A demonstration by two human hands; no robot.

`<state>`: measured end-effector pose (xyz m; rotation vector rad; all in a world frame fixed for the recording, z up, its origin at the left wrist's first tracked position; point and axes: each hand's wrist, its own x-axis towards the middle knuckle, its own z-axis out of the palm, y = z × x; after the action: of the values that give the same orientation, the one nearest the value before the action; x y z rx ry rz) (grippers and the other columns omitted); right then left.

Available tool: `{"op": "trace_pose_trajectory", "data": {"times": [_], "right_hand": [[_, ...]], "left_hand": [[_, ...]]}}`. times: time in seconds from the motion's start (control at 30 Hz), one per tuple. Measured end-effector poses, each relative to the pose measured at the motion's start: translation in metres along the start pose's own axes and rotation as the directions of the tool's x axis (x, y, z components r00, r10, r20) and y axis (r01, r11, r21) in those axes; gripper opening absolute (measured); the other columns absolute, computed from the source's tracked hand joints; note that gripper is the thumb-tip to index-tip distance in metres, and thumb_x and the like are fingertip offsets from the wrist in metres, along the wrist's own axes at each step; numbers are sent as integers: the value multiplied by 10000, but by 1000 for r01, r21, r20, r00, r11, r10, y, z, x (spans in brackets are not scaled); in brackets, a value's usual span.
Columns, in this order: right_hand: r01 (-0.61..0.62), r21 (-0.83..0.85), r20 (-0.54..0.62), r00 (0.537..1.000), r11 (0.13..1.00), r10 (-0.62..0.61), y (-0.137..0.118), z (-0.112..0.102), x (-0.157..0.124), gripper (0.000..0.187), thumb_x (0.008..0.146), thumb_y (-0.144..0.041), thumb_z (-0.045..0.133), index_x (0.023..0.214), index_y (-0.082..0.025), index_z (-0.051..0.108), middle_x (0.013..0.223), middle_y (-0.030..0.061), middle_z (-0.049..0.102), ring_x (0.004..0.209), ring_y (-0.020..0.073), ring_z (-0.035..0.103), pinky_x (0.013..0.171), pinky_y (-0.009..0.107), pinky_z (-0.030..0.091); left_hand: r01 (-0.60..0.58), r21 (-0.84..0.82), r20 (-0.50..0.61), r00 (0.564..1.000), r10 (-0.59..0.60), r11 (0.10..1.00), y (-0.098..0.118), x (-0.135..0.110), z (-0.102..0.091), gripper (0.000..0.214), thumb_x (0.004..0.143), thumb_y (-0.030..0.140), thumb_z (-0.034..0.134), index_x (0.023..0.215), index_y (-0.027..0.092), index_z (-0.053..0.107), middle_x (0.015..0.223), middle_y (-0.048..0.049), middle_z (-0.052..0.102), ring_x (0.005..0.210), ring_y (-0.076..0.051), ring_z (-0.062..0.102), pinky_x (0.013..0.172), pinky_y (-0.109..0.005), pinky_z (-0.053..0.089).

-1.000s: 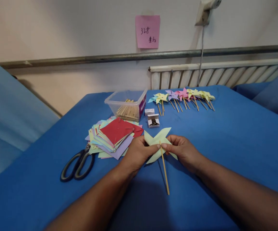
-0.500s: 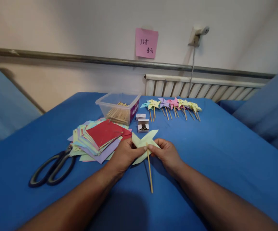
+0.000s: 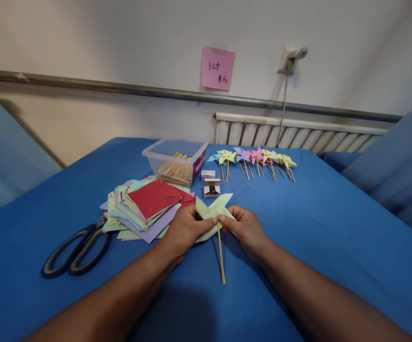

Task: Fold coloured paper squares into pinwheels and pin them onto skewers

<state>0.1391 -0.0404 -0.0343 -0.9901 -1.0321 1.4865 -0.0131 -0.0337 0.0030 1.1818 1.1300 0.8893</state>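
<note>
A pale green paper pinwheel [image 3: 215, 209] is held flat just above the blue surface, with a thin wooden stick [image 3: 221, 256] running from its centre down toward me. My left hand [image 3: 184, 230] pinches the pinwheel's left side, thumb near the centre. My right hand [image 3: 246, 228] grips the right side, its thumb and forefinger pressed at the top of the stick. Both hands are closed on the pinwheel.
A stack of coloured paper squares [image 3: 145, 204], red on top, lies at left with black scissors [image 3: 73, 247] beside it. A clear tub of sticks [image 3: 175, 159], two small boxes [image 3: 212, 187] and a row of finished pinwheels [image 3: 252, 156] sit behind. A radiator [image 3: 298, 130] lines the wall.
The view has shifted: everything sits further left and lower in frame than a second ago. My hands keep the same grip on the pinwheel and stick, with hardly any movement.
</note>
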Motion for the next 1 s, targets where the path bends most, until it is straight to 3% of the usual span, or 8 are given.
{"op": "trace_pose_trajectory", "data": {"times": [1.0], "right_hand": [[-37,38,-4,999,999,37,-4,1,0,348,637,-445,774,635,-150,591,568,-22,562,516,82,448,531,233,324]], "left_hand": [[23,-19,30,999,-22,1000,-2,3,0,277,615,325,784,784,116,720,771,-61,733,655,-179,636,610,-262,466]]}}
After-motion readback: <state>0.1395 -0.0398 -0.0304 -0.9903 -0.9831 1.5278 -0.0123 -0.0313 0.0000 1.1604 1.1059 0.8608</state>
